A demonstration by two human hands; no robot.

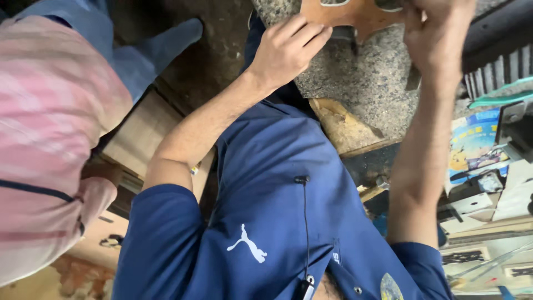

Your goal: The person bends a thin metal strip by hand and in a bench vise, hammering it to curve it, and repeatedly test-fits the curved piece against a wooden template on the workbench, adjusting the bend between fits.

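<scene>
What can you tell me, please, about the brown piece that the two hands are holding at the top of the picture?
The brown piece is flat and thin, looks like leather or board, with a curved, notched lower edge and pale cut-outs near the frame's top edge, which crops it. It lies on the speckled grey stone surface. The left hand presses its fingers on its left end; the right hand grips its right end.

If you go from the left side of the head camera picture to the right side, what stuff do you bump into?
Another person's pink striped shirt → cardboard box → left hand → brown cut-out piece → right hand → clutter of printed packages and boxes.
</scene>
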